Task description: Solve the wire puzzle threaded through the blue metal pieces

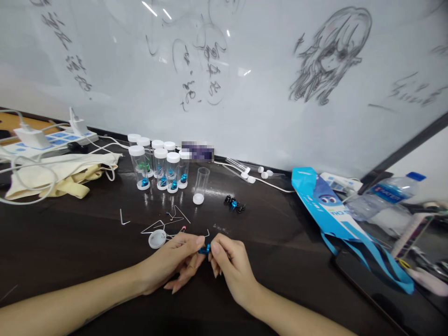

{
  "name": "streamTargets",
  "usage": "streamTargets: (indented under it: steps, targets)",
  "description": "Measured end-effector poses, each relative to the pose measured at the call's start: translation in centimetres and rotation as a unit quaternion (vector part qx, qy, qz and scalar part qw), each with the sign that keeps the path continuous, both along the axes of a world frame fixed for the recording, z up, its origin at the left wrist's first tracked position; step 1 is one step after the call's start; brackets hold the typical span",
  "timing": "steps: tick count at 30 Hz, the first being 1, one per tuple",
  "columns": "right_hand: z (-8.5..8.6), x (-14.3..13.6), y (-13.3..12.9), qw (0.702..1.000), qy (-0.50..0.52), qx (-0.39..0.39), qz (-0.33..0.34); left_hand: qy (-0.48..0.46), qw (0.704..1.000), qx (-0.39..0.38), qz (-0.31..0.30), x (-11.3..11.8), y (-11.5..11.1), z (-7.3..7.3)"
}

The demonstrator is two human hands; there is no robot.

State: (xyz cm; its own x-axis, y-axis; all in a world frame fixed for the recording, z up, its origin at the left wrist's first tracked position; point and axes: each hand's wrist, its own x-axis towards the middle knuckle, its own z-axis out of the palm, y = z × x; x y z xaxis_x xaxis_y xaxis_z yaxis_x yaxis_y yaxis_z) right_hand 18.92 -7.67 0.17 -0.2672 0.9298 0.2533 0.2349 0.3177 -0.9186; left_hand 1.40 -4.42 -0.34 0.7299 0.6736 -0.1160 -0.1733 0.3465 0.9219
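Blue screw (205, 249), pinched between the fingertips of left hand (175, 263) and right hand (231, 268), sits low over the near middle of the dark table (87, 242); both hands are closed on it, and whether a thin wire runs through it I cannot tell at this size. Just beyond lie a loose white cap (157, 239), bent wire pieces (168, 221) and a small heap of black and blue screws (234, 204) not yet handled. Farther back one open vial (200, 185) stands uncapped beside a cluster of capped vials (161, 163) already holding blue pieces, so several look filled and one remains.
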Motion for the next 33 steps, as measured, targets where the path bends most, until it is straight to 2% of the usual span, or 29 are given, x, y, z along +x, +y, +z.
streamTargets:
  steps: [9,21,33]
  targets:
    - [-0.11,-0.09,-0.12,0.999,0.001,0.034,-0.024,0.004,1.000,-0.029,0.009,-0.10,0.16,-0.18]
    - [-0.02,0.08,-0.01,0.999,-0.029,0.037,0.002,0.016,1.000,-0.011,-0.008,0.03,-0.08,0.07]
    - [-0.15,0.02,-0.01,0.999,-0.013,0.033,-0.020,0.012,0.999,-0.030,0.016,-0.08,0.14,-0.06]
